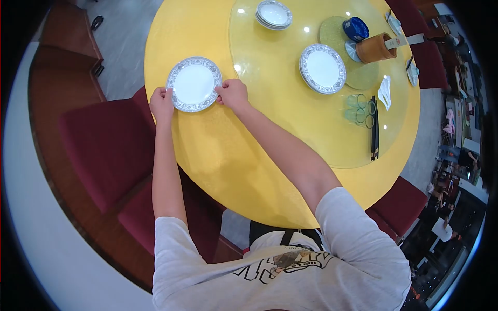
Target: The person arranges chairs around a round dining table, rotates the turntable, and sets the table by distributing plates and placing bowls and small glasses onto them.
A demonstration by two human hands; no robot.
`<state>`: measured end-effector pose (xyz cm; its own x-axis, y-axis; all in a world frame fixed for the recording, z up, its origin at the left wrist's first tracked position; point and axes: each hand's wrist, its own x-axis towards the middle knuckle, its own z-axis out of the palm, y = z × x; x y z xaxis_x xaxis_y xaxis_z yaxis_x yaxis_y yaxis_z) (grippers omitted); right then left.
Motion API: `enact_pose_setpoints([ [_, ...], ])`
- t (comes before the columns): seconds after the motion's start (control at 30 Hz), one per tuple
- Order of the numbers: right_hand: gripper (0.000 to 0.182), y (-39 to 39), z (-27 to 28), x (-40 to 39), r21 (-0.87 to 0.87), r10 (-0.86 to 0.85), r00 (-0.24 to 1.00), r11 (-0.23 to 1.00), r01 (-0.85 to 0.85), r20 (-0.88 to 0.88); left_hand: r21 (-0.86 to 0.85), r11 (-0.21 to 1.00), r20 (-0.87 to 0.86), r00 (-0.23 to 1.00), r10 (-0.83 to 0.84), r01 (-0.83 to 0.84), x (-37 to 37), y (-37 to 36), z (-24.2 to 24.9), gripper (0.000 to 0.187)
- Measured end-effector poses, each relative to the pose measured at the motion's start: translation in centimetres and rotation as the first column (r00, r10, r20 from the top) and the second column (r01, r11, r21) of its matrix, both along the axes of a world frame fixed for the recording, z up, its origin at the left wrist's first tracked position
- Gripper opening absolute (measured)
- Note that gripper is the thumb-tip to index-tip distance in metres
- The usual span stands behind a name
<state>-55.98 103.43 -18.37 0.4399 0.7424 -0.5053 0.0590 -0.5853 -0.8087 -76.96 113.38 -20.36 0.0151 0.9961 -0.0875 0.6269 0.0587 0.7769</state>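
Between my two hands is a white dinner plate point(194, 84) with a grey patterned rim, at the left edge of the yellow round table point(207, 160). My left hand point(162, 103) pinches its near left rim, fingers closed. On the right side of the same rim, my right hand point(232, 94) grips with thumb and fingers together. Further right, a stack of matching plates point(322, 68) rests on the glass turntable point(280, 129). A pile of smaller bowls or saucers point(274, 14) stands at the turntable's far side.
Glass cups point(358, 109), black chopsticks point(374, 129) and a folded white napkin point(384, 93) lie on the turntable's right. Behind them are a brown container point(374, 48) and a blue tin point(355, 29). Dark red chairs point(104, 150) surround the table; people appear far right.
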Motion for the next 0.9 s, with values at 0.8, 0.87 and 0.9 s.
enact_pose_setpoints([
  [0.8, 0.027, -18.6, 0.6, 23.4, 0.306, -0.75, 0.613, 0.661, 0.685, 0.248, 0.007, 0.844, 0.054, 0.842, -0.536, 0.537, 33.1, -9.4, 5.0, 0.036],
  [0.87, 0.029, -18.1, 0.8, 23.5, 0.248, -0.787, 0.583, 0.616, 0.747, 0.199, 0.034, 0.838, -0.012, 0.838, -0.545, 0.545, 34.5, -9.9, 4.5, 0.037],
  [0.9, 0.029, -18.0, 0.6, 23.7, 0.246, -0.797, 0.57, 0.604, 0.758, 0.199, 0.061, 0.836, -0.077, 0.837, -0.541, 0.546, 35.1, -10.0, 4.3, 0.037],
])
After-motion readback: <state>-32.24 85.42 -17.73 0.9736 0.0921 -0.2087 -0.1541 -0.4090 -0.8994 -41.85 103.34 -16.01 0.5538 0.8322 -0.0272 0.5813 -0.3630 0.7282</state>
